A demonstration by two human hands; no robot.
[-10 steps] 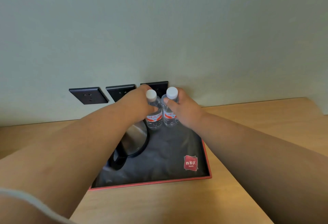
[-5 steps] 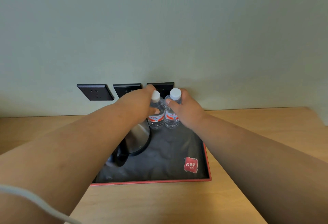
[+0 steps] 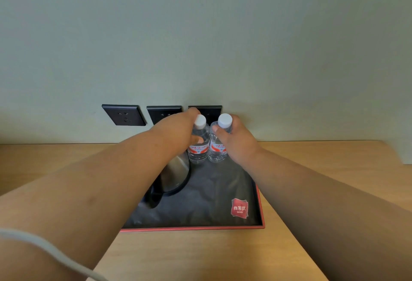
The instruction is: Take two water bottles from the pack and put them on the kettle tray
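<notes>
Clear plastic, white caps and red-and-white labels mark two water bottles, which are stood upright side by side at the far edge of the kettle tray [image 3: 260,209]. The left bottle [image 3: 198,147] is gripped around its upper body by the left hand [image 3: 178,131], thumb pressed just above the label. The right bottle [image 3: 217,149] is clasped near its shoulder by the right hand [image 3: 236,140], fingers wrapped behind it. The two bottles are seen touching or nearly so. Red script is printed on each label, but it is too blurred to be read. A red emblem [image 3: 239,208] on the black tray lining bears white Chinese characters, 尚客优, with "Hotels" beneath. A steel kettle [image 3: 176,173] is partly hidden under the left forearm, beside the left bottle. Three black wall sockets [image 3: 124,114] are set behind, above the wooden counter [image 3: 200,256].
</notes>
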